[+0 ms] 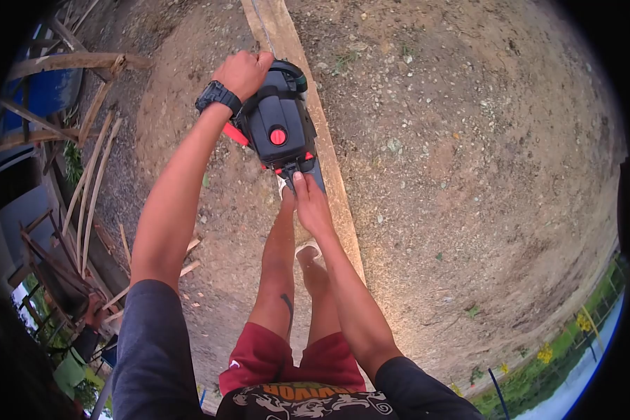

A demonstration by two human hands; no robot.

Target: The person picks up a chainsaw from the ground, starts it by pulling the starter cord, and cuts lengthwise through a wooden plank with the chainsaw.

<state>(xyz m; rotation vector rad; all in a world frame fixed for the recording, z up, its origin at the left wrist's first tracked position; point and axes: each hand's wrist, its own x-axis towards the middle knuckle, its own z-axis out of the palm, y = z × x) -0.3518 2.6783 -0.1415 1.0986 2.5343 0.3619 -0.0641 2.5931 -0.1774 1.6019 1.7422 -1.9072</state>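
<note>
A black and red chainsaw [280,119] is over a long wooden plank [322,126] that runs away from me along the ground. My left hand [243,74], with a black watch on its wrist, is closed around the front handle at the saw's far end. Around the rear handle, near my legs, my right hand [311,201] is closed with its thumb on top. The bar and chain are hidden under the saw body and my left hand. A dark line runs along the plank beyond the saw.
My feet, one in a pale shoe [308,250], stand left of the plank on gravelly dirt [455,175]. Several thin wooden strips [91,189] lie at the left, near a rough wooden frame [84,63]. A person's hand [94,308] shows at the lower left.
</note>
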